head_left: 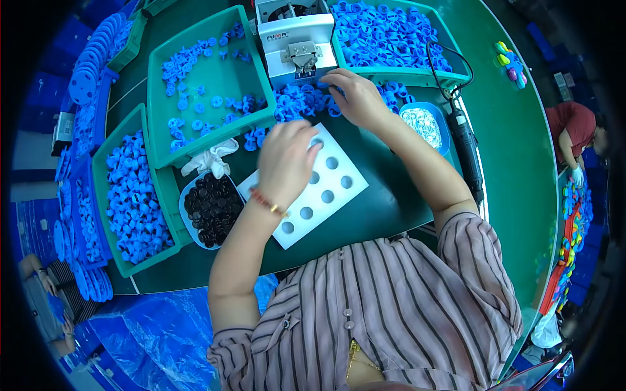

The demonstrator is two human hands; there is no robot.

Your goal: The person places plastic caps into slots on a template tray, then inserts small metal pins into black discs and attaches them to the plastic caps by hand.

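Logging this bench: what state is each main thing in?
Left hand: fingers bent, hold unclear
Right hand: fingers bent, hold unclear
White board: flat, partly covered
Machine: power unclear
Upper-left bin: partly filled
Upper-right bin: filled
Lower-left bin: filled
Black discs: piled
White cloth: crumpled
Corded tool: lying down

R grip point(358, 99) fwd of L grip point(285, 159).

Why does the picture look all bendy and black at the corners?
Head view: probably a very wide lens, which bows the green table along its right edge and blackens the corners; head view again: light glints off crinkled blue plastic.
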